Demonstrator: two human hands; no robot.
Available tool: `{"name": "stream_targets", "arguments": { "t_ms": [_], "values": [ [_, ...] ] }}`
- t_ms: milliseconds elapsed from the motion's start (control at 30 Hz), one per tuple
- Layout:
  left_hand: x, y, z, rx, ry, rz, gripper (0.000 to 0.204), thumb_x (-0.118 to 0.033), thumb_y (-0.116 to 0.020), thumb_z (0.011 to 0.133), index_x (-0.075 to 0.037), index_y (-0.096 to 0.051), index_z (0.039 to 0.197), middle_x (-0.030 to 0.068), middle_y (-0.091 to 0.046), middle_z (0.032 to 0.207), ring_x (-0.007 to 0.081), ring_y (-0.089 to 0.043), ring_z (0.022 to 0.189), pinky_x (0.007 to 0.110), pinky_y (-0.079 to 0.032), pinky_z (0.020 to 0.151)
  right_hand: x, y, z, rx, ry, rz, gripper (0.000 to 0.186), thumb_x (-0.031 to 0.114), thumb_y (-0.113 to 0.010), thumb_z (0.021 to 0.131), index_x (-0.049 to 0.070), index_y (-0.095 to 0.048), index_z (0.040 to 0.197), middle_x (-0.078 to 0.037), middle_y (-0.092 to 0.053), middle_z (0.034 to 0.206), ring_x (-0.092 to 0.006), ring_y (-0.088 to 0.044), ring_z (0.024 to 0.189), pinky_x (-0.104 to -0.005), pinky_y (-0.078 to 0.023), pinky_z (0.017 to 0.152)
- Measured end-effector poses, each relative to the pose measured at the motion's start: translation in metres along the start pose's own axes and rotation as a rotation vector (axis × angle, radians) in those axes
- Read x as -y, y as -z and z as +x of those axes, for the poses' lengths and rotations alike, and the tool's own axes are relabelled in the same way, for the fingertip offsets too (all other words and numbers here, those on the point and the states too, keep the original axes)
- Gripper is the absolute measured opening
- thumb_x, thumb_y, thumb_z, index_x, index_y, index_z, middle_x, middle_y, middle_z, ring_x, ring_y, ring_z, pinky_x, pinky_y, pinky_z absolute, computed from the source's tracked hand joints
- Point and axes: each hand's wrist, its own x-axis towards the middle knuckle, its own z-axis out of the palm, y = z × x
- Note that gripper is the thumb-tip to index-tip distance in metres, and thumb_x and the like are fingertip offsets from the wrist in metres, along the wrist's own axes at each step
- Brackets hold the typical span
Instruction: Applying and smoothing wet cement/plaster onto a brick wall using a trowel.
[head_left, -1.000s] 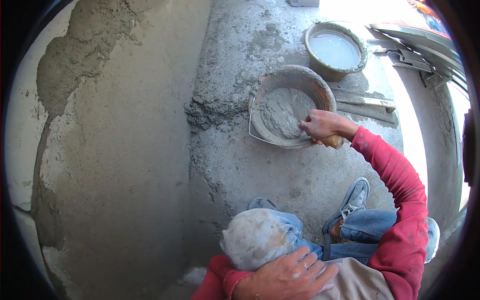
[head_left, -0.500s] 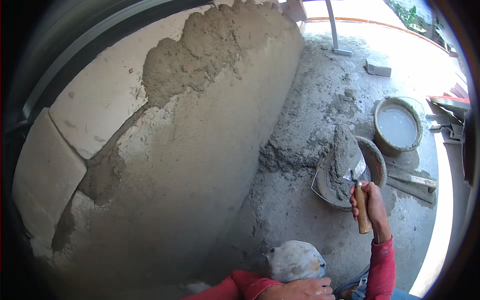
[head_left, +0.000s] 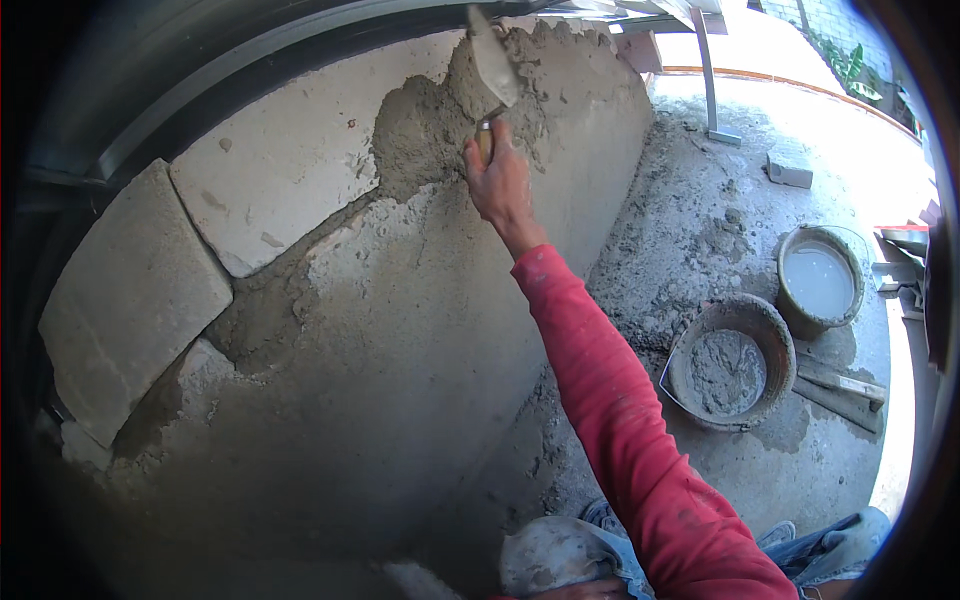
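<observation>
My right hand (head_left: 500, 185) grips the wooden handle of a trowel (head_left: 494, 68) up at the top of the block wall (head_left: 265, 165). The trowel's blade lies over a patch of rough wet mortar (head_left: 415, 130) and is slightly smeared by motion. Whether mortar still sits on the blade, I cannot make out. Smoother grey plaster (head_left: 430, 340) covers the wall below that patch. Only a sliver of my left hand (head_left: 585, 591) shows at the lower edge, beside my knee (head_left: 550, 555); its fingers are hidden.
To the right stands a bucket of mortar (head_left: 786, 345), with a bucket of cloudy water (head_left: 855, 285) behind it. A flat plastering float (head_left: 840, 390) lies near both. Spilled mortar (head_left: 670, 250) runs along the wall's foot. Farther off are a loose block (head_left: 790, 168) and a metal post (head_left: 706, 75).
My right hand has swung the trowel, loaded with mortar, from above the mortar bucket up and left to the wall top. The view has shifted, and my left hand has slipped mostly out of sight.
</observation>
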Motion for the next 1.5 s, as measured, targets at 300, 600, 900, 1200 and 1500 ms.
{"name": "stream_targets", "arguments": {
  "t_ms": [300, 600, 900, 1200, 1500],
  "values": [
    [0.013, -0.004, 0.028, 0.078, -0.093, -0.037, 0.033, -0.041, -0.054, 0.094, -0.009, -0.058, 0.094, 0.0068, -0.061, 0.069, 0.0243, -0.063, 0.072, 0.036, -0.043, 0.076, 0.040, 0.194, -0.052, 0.858, 0.180, -0.429, 0.031, 0.029, -0.041, 0.099, 0.000, -0.052, 0.103, -0.012, -0.052, 0.061, -0.0291, -0.056, 0.054, -0.0459, -0.047, 0.058],
    [0.040, -0.014, 0.095, 0.342, -0.133, -0.072, 0.036, -0.039, -0.055, 0.095, -0.005, -0.063, 0.101, 0.0135, -0.068, 0.080, 0.0261, -0.067, 0.078, 0.040, -0.047, 0.075, 0.031, 0.408, -0.057, 1.094, -0.508, -1.318, 0.029, 0.024, -0.053, 0.096, -0.004, -0.060, 0.090, -0.025, -0.060, 0.069, -0.0435, -0.062, 0.069, -0.0512, -0.049, 0.069],
    [0.018, -0.020, 0.136, -0.046, 0.385, 0.107, 0.039, -0.036, -0.066, 0.092, -0.003, -0.063, 0.113, 0.0054, -0.066, 0.077, 0.0190, -0.066, 0.075, 0.032, -0.046, 0.079, -0.094, 0.445, -0.082, 1.320, 0.050, -0.904, 0.029, 0.019, -0.052, 0.095, -0.006, -0.055, 0.080, -0.018, -0.061, 0.062, -0.0317, -0.065, 0.057, -0.0435, -0.055, 0.059],
    [-0.093, 0.014, 0.088, -0.361, 0.951, 0.023, 0.045, -0.039, -0.065, 0.090, -0.004, -0.064, 0.119, 0.0135, -0.072, 0.100, 0.0259, -0.069, 0.095, 0.039, -0.051, 0.086, -0.085, 0.427, -0.111, 1.268, -1.169, -0.588, 0.038, 0.029, -0.046, 0.103, -0.002, -0.059, 0.085, -0.005, -0.055, 0.059, -0.0143, -0.056, 0.045, -0.0321, -0.049, 0.039],
    [-0.059, 0.056, 0.050, -0.261, 1.227, -0.067, 0.041, -0.025, -0.067, 0.093, -0.010, -0.058, 0.129, 0.0101, -0.072, 0.108, 0.0282, -0.070, 0.100, 0.038, -0.052, 0.089, -0.067, 0.469, -0.176, 0.772, -1.277, 0.025, 0.034, 0.034, -0.041, 0.099, 0.004, -0.052, 0.090, -0.003, -0.051, 0.062, -0.0119, -0.049, 0.043, -0.0291, -0.045, 0.040]
  ]
}}
